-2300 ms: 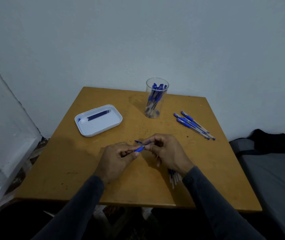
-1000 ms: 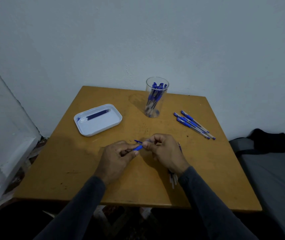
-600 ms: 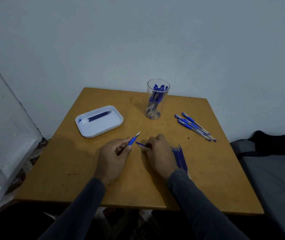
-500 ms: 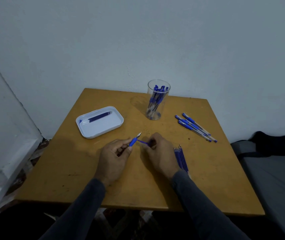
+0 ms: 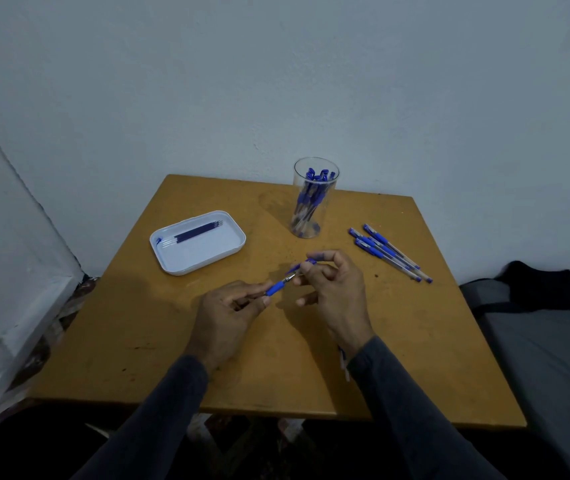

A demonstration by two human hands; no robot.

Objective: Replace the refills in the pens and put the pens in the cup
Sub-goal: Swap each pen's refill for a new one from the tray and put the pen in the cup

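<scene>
My left hand (image 5: 228,311) grips a blue pen (image 5: 275,288) by its barrel, metal tip pointing up and right. My right hand (image 5: 334,289) pinches a small blue pen cap (image 5: 306,264) just beyond that tip. A clear cup (image 5: 314,199) holding several blue pens stands at the back of the wooden table (image 5: 131,327). Several more blue pens (image 5: 389,252) lie at the right. A white tray (image 5: 197,241) at the left holds dark refills (image 5: 195,233). A bundle of refills (image 5: 343,363) is mostly hidden under my right wrist.
A white wall backs the table and a white door frame (image 5: 6,271) stands at the left. A grey seat with a black bag (image 5: 536,289) lies to the right of the table.
My right hand picked the blue cap up off the table and raised it to the pen's tip. My left hand kept hold of the pen.
</scene>
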